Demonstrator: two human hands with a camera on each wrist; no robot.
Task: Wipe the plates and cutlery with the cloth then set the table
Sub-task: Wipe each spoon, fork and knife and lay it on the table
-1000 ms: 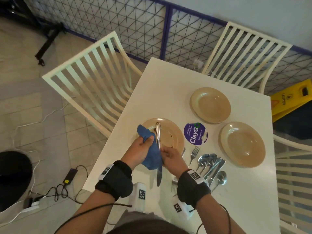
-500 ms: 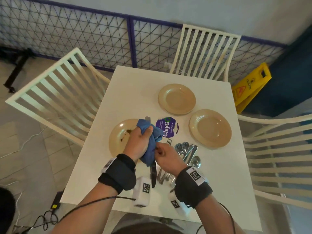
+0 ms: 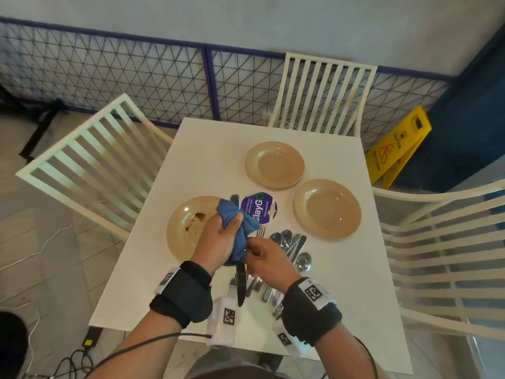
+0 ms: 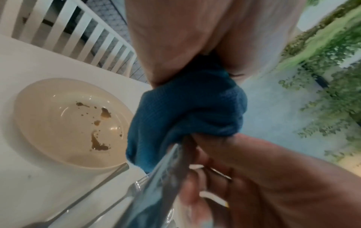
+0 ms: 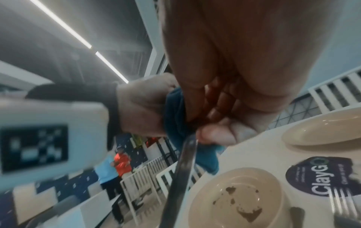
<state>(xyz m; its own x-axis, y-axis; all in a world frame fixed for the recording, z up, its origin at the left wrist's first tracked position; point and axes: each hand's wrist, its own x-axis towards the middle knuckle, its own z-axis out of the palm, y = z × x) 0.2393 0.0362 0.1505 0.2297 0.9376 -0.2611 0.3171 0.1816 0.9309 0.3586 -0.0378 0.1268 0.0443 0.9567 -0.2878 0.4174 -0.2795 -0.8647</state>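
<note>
My left hand [image 3: 218,242] grips the blue cloth [image 3: 239,228] wrapped round a table knife [image 3: 241,283], whose blade tip shows above the cloth. My right hand [image 3: 266,258] pinches the knife's handle just below the cloth; the pinch also shows in the right wrist view [image 5: 215,135]. In the left wrist view the cloth [image 4: 185,111] bunches round the knife [image 4: 162,182]. A tan plate [image 3: 188,228] with brown stains lies under my left hand. Two more tan plates [image 3: 274,164] [image 3: 327,209] sit farther right. Spoons and forks [image 3: 289,247] lie in a pile below my right hand.
A round purple ClayGo sticker [image 3: 259,207] is on the white table [image 3: 207,149]. White slatted chairs stand at the left [image 3: 90,162], far side [image 3: 322,94] and right [image 3: 442,255]. A yellow caution sign [image 3: 396,149] stands by the mesh fence.
The head view has swung right and up, so the table sits more centred. My left hand with the cloth has slid up the knife toward the blade tip; my right hand keeps hold of the handle.
</note>
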